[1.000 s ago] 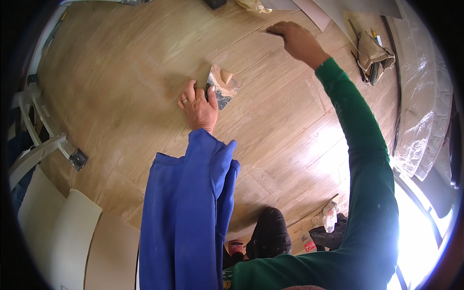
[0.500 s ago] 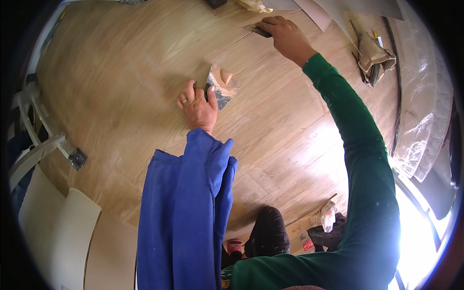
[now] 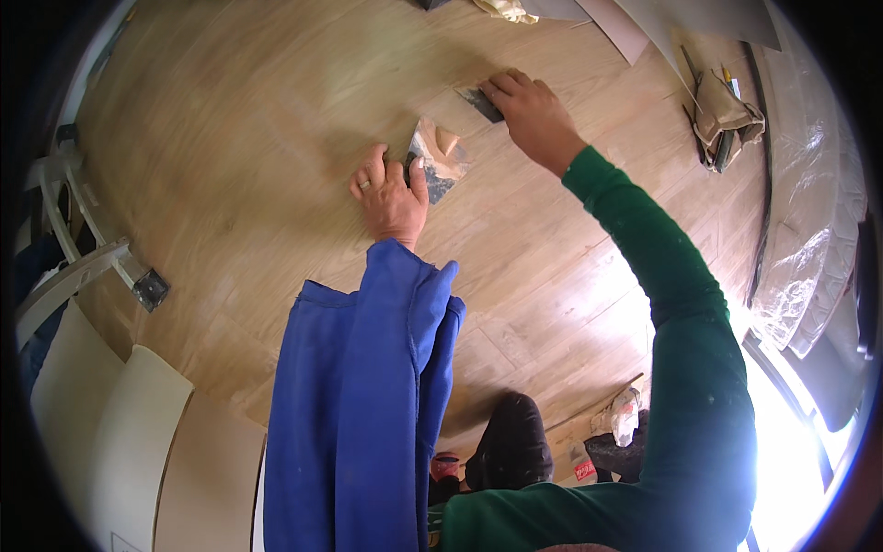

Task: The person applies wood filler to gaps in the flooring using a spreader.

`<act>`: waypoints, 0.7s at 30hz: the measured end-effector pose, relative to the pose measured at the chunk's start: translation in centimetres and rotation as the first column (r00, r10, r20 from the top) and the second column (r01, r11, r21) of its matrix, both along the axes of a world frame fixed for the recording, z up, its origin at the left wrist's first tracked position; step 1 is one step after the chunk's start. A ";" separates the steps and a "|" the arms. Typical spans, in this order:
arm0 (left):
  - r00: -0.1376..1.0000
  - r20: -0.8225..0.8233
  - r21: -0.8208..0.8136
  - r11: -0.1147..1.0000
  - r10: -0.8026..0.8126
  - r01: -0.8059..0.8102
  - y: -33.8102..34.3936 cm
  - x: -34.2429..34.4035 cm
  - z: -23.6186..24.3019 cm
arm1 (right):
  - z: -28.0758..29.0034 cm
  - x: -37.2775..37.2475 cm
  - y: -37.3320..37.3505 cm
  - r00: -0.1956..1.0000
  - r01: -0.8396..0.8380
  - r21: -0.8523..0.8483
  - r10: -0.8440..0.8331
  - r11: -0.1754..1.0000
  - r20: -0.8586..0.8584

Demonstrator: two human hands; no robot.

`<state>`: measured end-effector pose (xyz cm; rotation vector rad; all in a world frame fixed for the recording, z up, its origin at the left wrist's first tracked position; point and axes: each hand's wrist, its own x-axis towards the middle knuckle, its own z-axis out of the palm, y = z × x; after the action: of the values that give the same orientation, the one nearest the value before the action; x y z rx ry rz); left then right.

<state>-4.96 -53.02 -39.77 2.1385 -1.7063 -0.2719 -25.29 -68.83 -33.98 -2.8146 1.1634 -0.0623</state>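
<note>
My left hand [image 3: 395, 202] grips a square putty-knife blade [image 3: 439, 188] by its near-left edge, thumb on top and a ring on one finger. A smeared heap of beige filler [image 3: 448, 143] sits on that blade. Right of it, and slightly farther off, my right hand [image 3: 533, 120] is closed round a dark flat scraper [image 3: 482, 105], its edge low at the wood-patterned floor [image 3: 303, 184]. Blue cloth [image 3: 359, 368] covers my left forearm; the right one is in a green sleeve [image 3: 662, 258]. My palms hide how the tools' grips are held.
A ladder foot [image 3: 150, 289] stands at the left, with curved boards [image 3: 147, 432] below it. A cloth tool pouch [image 3: 727, 115] lies at the far right, beside a plastic-wrapped mattress [image 3: 809, 230]. My knee [image 3: 510, 437] and a red cup [image 3: 445, 464] are near the bottom.
My right hand has drawn the scraper nearer to me, closer to the filler-laden blade. My left hand keeps about the same place and hold; the whole view has shifted slightly.
</note>
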 end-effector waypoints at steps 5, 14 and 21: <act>1.000 -0.010 0.001 1.000 -0.002 0.002 -0.2 0.0 0.1 | 0.9 2.3 -1.3 0.998 -0.032 -0.014 0.033 0.999 0.057; 0.999 -0.031 -0.054 0.999 -0.011 0.009 -0.4 -0.1 0.4 | 0.4 3.7 0.6 0.999 -0.032 -0.015 0.032 0.999 0.019; 1.000 -0.014 -0.001 1.000 -0.009 0.009 0.1 0.5 0.3 | 2.2 1.2 1.3 0.988 0.151 0.174 -0.153 0.973 -0.002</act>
<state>-4.44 -52.95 -39.52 2.1239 -1.7077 -0.2875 -24.13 -67.50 -31.74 -2.5680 1.3117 0.0116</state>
